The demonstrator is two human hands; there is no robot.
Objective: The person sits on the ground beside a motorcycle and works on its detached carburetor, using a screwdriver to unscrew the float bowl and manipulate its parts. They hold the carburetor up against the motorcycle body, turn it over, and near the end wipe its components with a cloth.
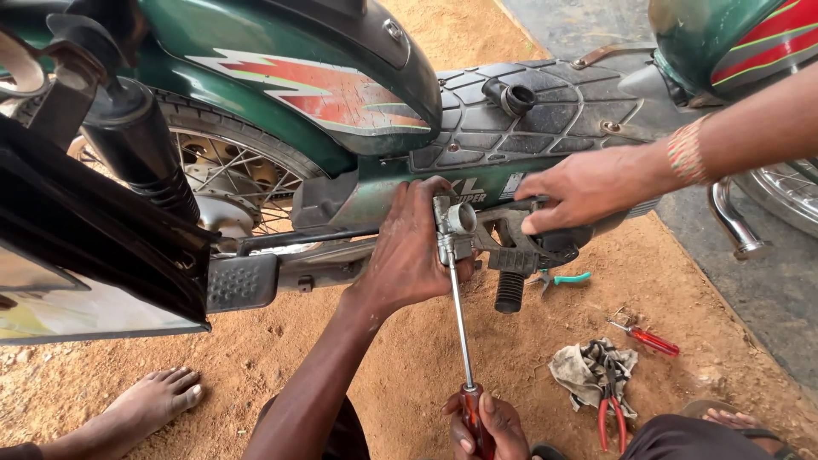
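The left hand (409,255) presses flat against the moped (341,111) frame, fingers curled around a small metal part (456,226). The right hand (486,426), fingers closed, grips a long screwdriver (460,328) whose tip meets that part. Another person's hand (588,187) holds the footrest bracket (520,251). Pliers (609,400) lie on a rag (584,370) on the sandy ground (409,366).

A long screwdriver (461,332) with a red handle and bright steel shaft stands almost upright, its tip up in a small silver carburettor (456,230). The carburettor sits against the green moped's (281,51) side, beside a black footrest bracket (515,251).
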